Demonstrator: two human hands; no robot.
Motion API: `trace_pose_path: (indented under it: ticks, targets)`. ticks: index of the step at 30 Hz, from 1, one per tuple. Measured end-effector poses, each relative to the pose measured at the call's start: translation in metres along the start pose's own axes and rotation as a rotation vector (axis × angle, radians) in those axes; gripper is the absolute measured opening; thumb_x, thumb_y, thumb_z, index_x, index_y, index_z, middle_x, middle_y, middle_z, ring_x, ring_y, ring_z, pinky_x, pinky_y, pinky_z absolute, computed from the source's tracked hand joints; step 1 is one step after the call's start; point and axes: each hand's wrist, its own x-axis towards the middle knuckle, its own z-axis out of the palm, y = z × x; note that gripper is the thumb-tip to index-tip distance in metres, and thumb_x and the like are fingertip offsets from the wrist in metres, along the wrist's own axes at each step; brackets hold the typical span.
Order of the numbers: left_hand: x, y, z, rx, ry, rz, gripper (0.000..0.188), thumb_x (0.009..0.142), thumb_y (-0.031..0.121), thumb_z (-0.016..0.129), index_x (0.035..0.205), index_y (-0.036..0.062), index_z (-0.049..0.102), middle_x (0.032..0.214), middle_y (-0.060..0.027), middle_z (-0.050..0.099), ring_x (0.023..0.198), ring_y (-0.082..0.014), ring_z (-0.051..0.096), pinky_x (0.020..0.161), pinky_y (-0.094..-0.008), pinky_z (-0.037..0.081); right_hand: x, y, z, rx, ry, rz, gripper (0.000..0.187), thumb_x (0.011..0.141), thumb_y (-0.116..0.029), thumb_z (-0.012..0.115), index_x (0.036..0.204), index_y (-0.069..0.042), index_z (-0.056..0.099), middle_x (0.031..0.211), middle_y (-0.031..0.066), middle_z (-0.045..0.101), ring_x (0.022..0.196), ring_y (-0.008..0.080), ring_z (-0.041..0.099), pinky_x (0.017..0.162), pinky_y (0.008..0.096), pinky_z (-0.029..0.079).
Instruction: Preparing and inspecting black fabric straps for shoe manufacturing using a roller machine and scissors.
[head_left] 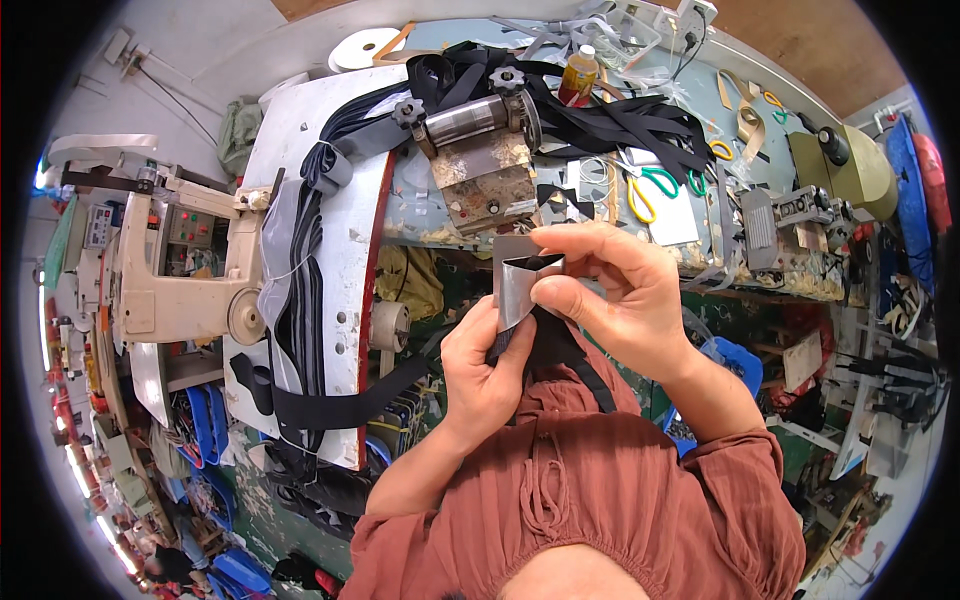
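Both hands are raised in front of my chest around a bent sheet-metal piece (518, 292), grey, with a flat upright plate and a folded, funnel-like opening. My left hand (484, 362) grips its lower end, thumb and fingers closed. The fingers and thumb of my right hand (628, 290) pinch its right side near the opening. Dark webbing (556, 345) hangs below the metal piece, and my fingers hide how the two meet. A wide black strap (345, 408) runs from the white table on the left toward my left hand.
A roller machine (468, 125) with two knobs stands on the worn bench ahead, black straps (640, 130) heaped behind it. Scissors (645, 190) and a bottle (578, 76) lie or stand nearby. A sewing machine (190, 270) is left; bundled straps (305, 260) cover the white table (345, 270).
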Motion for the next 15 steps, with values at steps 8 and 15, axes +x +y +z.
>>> trace_pose_path:
  ticks: [8, 15]
  targets:
    - [0.003, 0.007, -0.008, 0.144, -0.097, -0.017, 0.009, 0.081, 0.001, 0.061, 0.089, -0.0032, 0.061, 0.077, -0.0103, 0.058, 0.064, -0.0198, 0.055, 0.061, -0.0269, 0.042, 0.001, -0.006, -0.003, 0.038, 0.007, 0.087, 0.017, 0.078, -0.001, 0.067, 0.095, 0.002, 0.064, 0.081, 0.0049, 0.065, 0.069, 0.0088, 0.061, 0.063, 0.0222, 0.051]
    - [0.006, 0.012, -0.013, 0.128, -0.196, -0.027, 0.016, 0.075, 0.001, 0.066, 0.091, -0.0018, 0.062, 0.074, -0.0096, 0.057, 0.063, -0.0206, 0.054, 0.060, -0.0279, 0.043, 0.006, -0.009, -0.008, -0.051, 0.022, 0.144, 0.011, 0.086, -0.008, 0.060, 0.086, 0.003, 0.060, 0.072, 0.0033, 0.060, 0.066, 0.0054, 0.055, 0.057, 0.0216, 0.046]
